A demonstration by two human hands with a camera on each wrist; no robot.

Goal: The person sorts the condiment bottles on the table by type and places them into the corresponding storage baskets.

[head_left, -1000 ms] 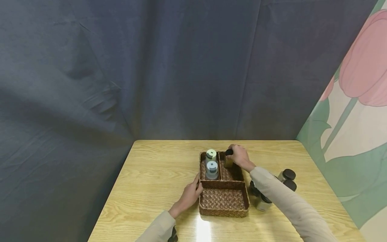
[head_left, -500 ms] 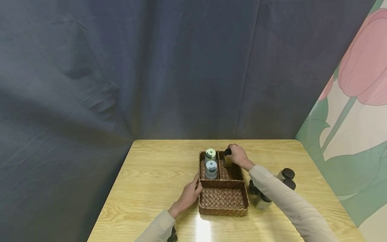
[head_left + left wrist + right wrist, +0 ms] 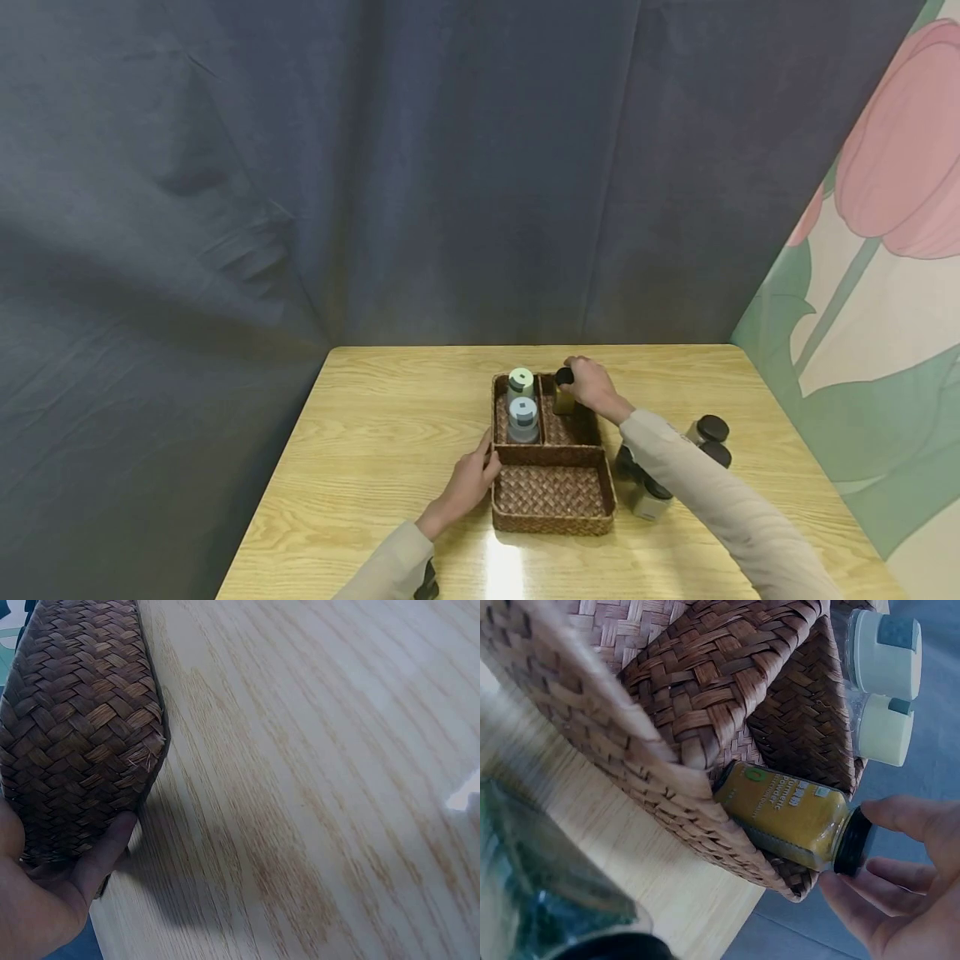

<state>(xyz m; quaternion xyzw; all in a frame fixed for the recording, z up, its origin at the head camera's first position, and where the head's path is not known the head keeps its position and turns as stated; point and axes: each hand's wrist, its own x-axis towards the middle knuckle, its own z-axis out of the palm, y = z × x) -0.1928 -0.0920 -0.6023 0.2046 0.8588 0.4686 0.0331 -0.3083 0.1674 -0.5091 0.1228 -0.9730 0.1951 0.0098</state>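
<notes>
A brown woven basket (image 3: 553, 525) with three compartments sits on the wooden table. My left hand (image 3: 467, 483) holds its left wall, thumb at the rim; in the left wrist view a finger (image 3: 105, 851) lies along the weave outside. With my right hand (image 3: 590, 383) I pinch the black cap of a turmeric powder jar (image 3: 787, 814). That jar stands in the back right compartment, yellow contents and label showing. In the back left compartment are two clear bottles: one has a pale green lid (image 3: 521, 379), the nearer one a pale blue lid (image 3: 522, 410).
Several black-capped jars (image 3: 651, 500) stand right of the basket, partly under my right sleeve (image 3: 712, 500). A dark object (image 3: 427, 581) shows beside my left sleeve. Behind the table (image 3: 390, 400) hangs a dark curtain; a tulip-patterned panel (image 3: 862, 333) borders the right.
</notes>
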